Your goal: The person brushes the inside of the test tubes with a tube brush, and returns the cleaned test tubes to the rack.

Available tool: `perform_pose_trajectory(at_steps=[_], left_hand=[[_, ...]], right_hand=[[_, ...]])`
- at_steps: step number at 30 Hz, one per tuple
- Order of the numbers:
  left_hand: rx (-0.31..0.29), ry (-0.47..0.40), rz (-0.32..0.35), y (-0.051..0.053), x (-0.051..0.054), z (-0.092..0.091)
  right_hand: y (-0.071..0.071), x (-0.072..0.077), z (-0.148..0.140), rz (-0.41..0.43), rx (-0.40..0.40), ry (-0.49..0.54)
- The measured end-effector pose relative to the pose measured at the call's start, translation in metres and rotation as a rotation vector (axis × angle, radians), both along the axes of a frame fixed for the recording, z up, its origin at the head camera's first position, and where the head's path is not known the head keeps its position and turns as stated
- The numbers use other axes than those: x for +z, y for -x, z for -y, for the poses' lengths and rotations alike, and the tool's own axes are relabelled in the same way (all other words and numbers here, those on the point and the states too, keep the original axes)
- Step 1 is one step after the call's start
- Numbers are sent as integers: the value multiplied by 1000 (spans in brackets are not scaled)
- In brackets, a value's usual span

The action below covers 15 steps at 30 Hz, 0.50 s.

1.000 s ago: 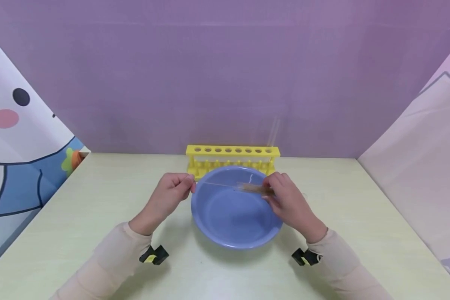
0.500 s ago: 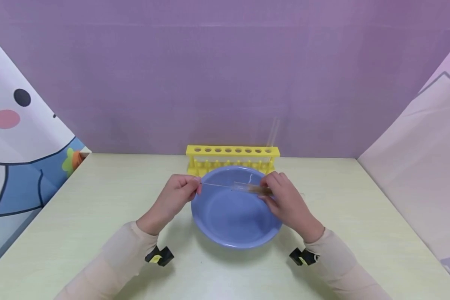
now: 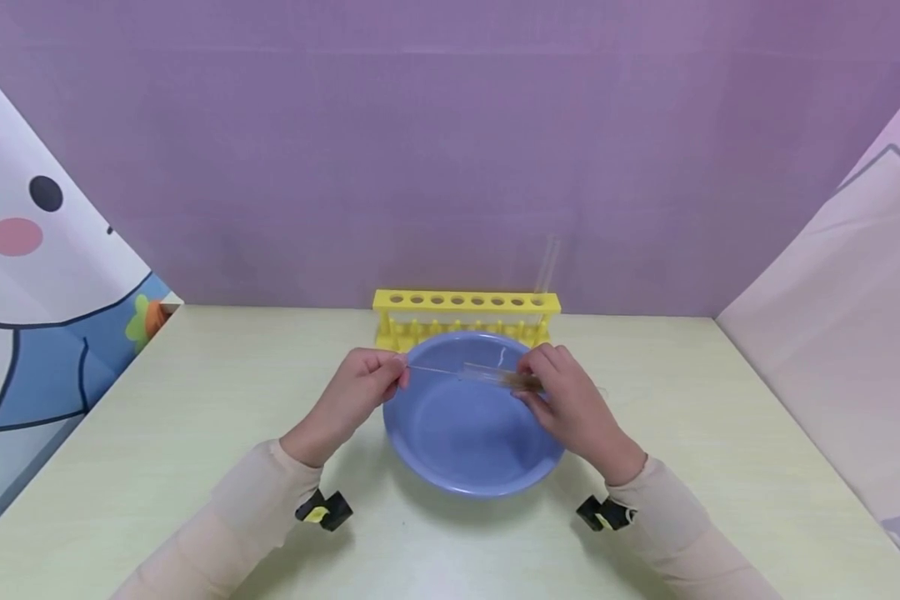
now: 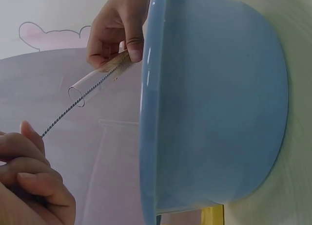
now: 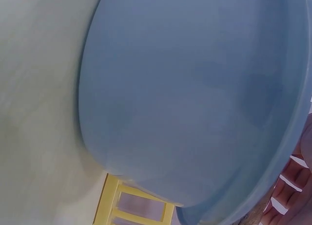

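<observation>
My left hand [image 3: 360, 387] pinches the thin twisted-wire handle of a test tube brush [image 4: 61, 117]. The brush's brown bristles sit inside a clear glass test tube [image 3: 483, 372], whose mouth faces left. With thumb and fingers, my right hand [image 3: 570, 408] grips the tube around the part where the bristles are. Tube and brush lie nearly level above the far half of a blue basin [image 3: 465, 487]. In the right wrist view, only some fingers of the right hand show at the edge, beyond the basin's rim.
Behind the basin stands a yellow test tube rack [image 3: 457, 304]. Another clear tube [image 3: 547, 265] rises from its rightmost hole. A purple backdrop [image 3: 450, 150] borders the pale table [image 3: 195, 383] at the back, and printed cloths hang at both sides.
My left hand has moved a little to the right, and the bristles have slid deeper into the test tube. The right hand has shifted slightly left with the tube.
</observation>
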State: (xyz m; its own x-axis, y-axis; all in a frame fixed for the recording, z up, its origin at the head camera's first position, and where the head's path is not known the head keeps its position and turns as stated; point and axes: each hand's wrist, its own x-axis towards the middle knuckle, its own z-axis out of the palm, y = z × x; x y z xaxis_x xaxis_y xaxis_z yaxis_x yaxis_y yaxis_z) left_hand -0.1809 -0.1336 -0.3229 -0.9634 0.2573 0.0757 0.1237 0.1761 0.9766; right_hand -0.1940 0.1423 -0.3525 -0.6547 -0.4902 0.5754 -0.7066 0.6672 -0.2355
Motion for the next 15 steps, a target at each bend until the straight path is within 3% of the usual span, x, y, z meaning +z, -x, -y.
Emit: perform_pose_trajectory(at_steps=[8,15], left_hand=[[-2,17,16,1,1,-4],[23,19,118,2,1,-8]], right_hand=[[-1,0,0,-1,-3,3],[-1,-1,1,-21,-7,14]])
